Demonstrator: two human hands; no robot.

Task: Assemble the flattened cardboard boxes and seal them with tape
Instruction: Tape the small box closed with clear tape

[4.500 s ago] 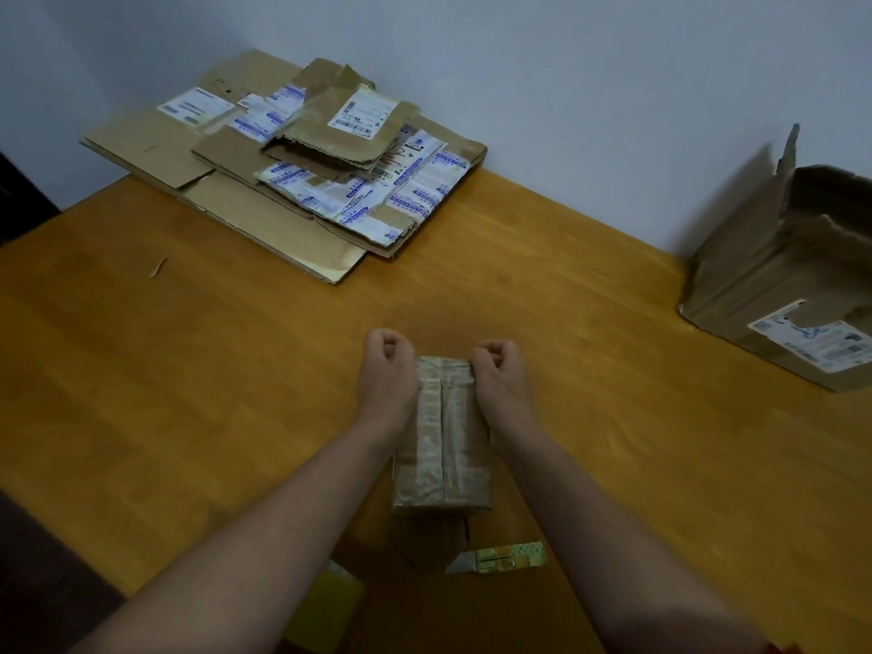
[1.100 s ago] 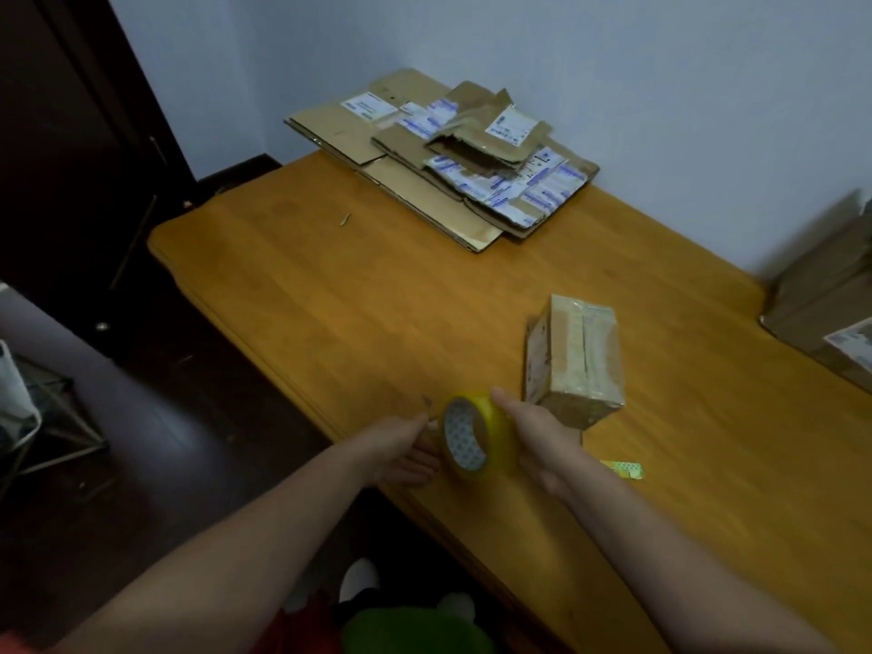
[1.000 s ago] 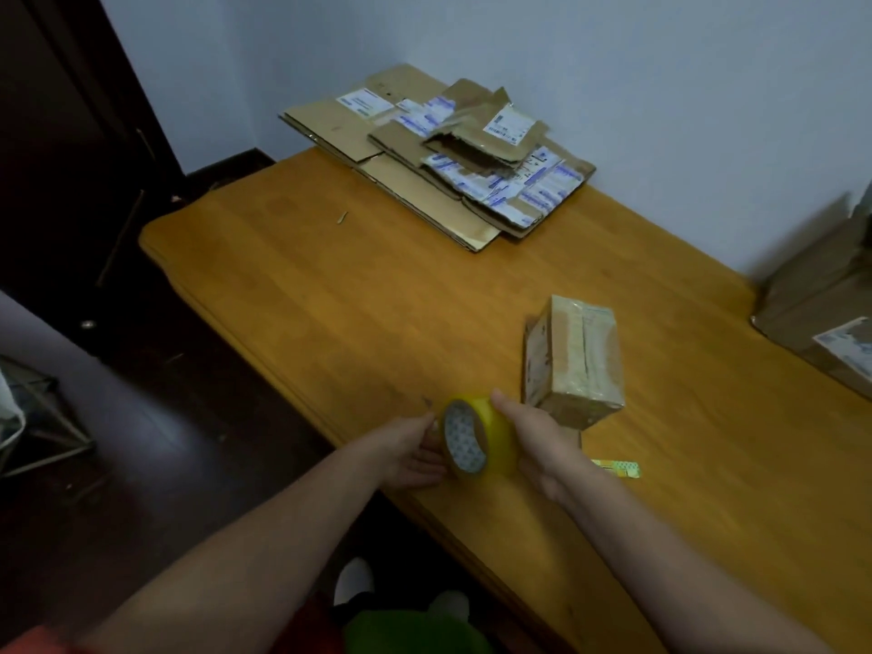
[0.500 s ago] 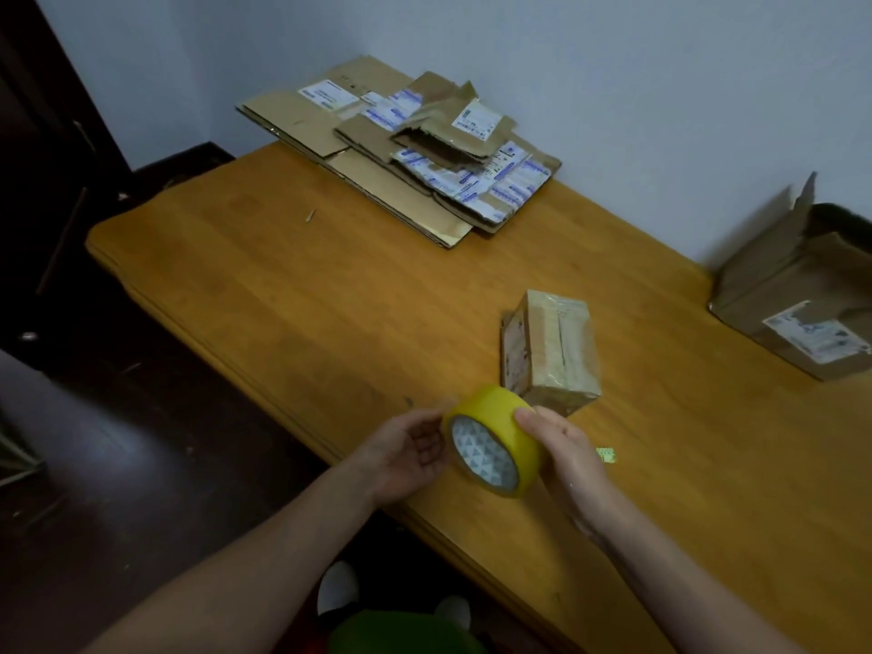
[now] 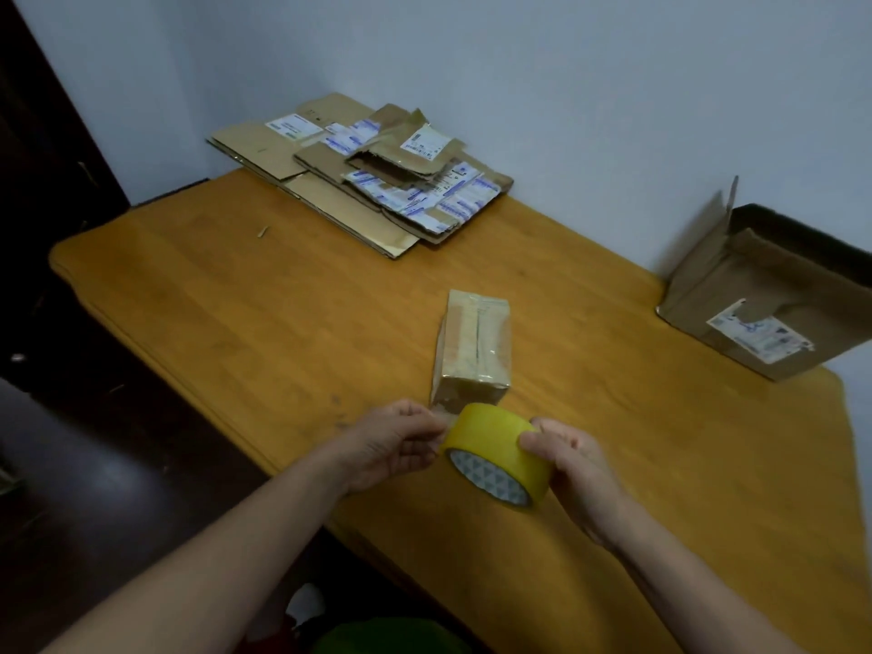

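A roll of yellow packing tape (image 5: 496, 453) is held just above the near edge of a wooden table (image 5: 283, 323). The right hand (image 5: 573, 462) grips the roll's right side, with the thumb over the top. The left hand (image 5: 396, 446) has thumb and fingers curled together in a pinch at the roll's left rim. The patterned inner core of the roll faces the camera.

Just beyond the roll, toward the middle of the table, stands one small cardboard box (image 5: 474, 346). It is closed, and glossy clear tape is wrapped over its top and sides.

One larger cardboard box (image 5: 764, 299) sits at the far right corner against the wall. It is open, with a flap raised and a white shipping label on its near side. Its interior is dark, so its contents cannot be made out.

At the far left corner, one stack of flattened cardboard boxes (image 5: 358, 181) lies against the wall, part of it overhanging the table's edge. Several pieces overlap, too many layers hidden for an exact count, and most carry white and blue labels.

One small scrap (image 5: 262, 232) lies on the bare wood near the left edge, in front of the stack.
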